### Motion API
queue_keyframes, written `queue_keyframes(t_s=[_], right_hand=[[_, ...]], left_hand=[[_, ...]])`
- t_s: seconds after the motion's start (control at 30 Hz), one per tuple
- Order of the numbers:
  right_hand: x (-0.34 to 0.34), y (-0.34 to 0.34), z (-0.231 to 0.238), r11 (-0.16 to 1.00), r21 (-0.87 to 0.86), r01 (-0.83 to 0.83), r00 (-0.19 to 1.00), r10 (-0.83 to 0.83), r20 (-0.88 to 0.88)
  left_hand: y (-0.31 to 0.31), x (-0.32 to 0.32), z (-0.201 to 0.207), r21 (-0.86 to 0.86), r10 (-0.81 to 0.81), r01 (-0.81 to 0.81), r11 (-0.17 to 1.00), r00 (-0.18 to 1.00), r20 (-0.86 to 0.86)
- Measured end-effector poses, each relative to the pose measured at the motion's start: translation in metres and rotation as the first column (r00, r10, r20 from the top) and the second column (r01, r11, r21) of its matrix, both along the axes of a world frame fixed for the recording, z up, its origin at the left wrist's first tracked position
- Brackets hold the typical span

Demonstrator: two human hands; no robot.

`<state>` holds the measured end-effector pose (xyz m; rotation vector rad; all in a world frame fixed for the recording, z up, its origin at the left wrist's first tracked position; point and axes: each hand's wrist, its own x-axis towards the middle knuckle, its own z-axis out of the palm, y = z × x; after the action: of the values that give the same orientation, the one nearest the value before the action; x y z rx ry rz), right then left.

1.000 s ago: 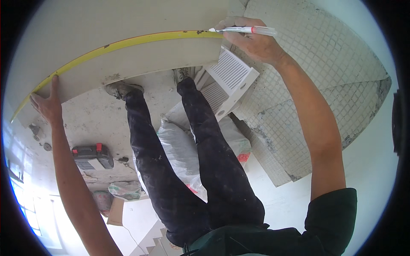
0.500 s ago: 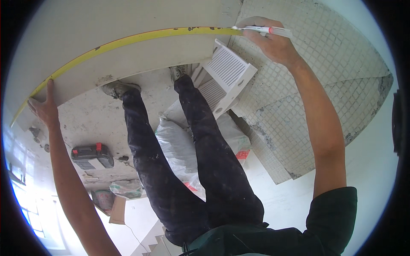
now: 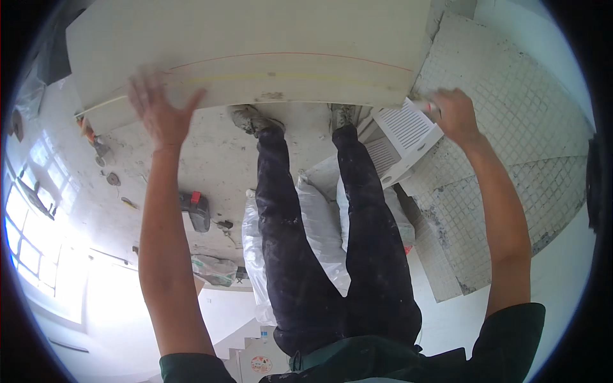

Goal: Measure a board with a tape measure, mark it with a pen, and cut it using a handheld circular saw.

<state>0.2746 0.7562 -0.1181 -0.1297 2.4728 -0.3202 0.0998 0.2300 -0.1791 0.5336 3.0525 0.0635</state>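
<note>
A large beige slab (image 3: 255, 29) lies before me, with a thin red line (image 3: 287, 53) running across it. Below that line a yellow measuring tape (image 3: 306, 78) shows only as a faint, motion-blurred streak; its sharper left stretch reaches past the slab's left edge. My left hand (image 3: 165, 118) is over the slab's near edge with fingers spread, smeared at the tips, holding nothing. Off the slab's right corner, my right hand (image 3: 456, 116) is closed around a white marker pen (image 3: 429, 107) with a red band, which is blurred.
Grid-backed tiles (image 3: 511, 121) are stacked at the right, beside a white slatted rack (image 3: 403, 131). White sacks (image 3: 322, 223) stand around my legs. A black-and-red tool case (image 3: 196, 210) and small tools lie on the floor at left.
My left hand has let go of the tape and moved right with fingers spreading. My right hand has left the tape's end and come down off the slab. The view has shifted left.
</note>
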Motion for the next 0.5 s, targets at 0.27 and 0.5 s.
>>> queue_keyframes(t_s=[0.27,0.5], right_hand=[[0.058,-0.059,0.103,0.686,-0.034,0.726,0.675,-0.721,-0.157],[0.066,-0.227,0.175,0.838,-0.222,0.498,0.842,-0.407,0.354]], left_hand=[[-0.060,0.046,0.055,0.057,-0.279,0.279,0.959,0.879,0.387],[-0.069,0.117,0.147,0.225,-0.123,-0.043,0.973,0.731,0.671]])
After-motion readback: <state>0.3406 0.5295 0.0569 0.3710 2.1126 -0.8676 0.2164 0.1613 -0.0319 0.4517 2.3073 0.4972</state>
